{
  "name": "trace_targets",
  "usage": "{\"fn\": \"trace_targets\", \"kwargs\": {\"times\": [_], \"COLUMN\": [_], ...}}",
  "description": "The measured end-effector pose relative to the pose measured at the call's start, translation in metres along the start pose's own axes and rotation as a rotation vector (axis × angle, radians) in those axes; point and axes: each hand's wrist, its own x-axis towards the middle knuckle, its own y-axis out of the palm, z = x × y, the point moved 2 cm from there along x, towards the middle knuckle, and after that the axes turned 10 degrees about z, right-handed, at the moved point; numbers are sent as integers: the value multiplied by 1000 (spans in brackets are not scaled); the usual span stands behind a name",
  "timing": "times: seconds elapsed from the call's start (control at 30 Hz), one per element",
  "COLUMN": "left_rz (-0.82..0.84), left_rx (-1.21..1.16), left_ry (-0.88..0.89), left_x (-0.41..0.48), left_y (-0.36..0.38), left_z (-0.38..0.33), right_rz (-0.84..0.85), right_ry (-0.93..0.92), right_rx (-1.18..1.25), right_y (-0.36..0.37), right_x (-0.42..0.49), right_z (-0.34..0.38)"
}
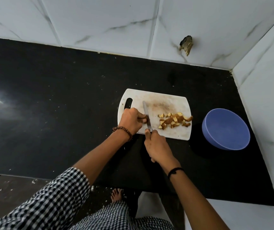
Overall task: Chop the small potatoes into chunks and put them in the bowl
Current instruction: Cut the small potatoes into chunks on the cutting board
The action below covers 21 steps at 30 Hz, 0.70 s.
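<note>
A white cutting board [166, 98] lies on the black counter. My left hand [131, 121] holds a small brown potato [146, 119] down on the board's left part. My right hand [157, 145] grips a knife [146, 113] by its handle, and the blade stands against the potato, pointing away from me. A pile of several cut potato chunks [174, 121] sits on the board's right part. To the right of the board stands a blue bowl [225, 128] with nothing visible inside.
The black counter [58, 97] stretches wide to the left of the board. White tiled walls [99, 22] close it at the back and on the right. A broken hole [186, 44] shows in the back wall. The counter's front edge runs below my arms.
</note>
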Motion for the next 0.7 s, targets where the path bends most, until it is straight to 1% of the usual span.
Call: {"fn": "trace_targets", "kwargs": {"times": [0.13,0.47,0.7], "left_rz": [-40,-90,-63], "left_rx": [-44,-120,-149], "left_ry": [-29,-65,-75], "left_x": [-3,-5,-4], "left_y": [2,6,6], "left_z": [1,5,5], "right_rz": [11,21,5], "right_ry": [33,83,107], "right_rx": [-55,-66,-94], "right_y": [7,28,29], "right_x": [-6,-40,-57], "right_z": [-7,-40,-54]}}
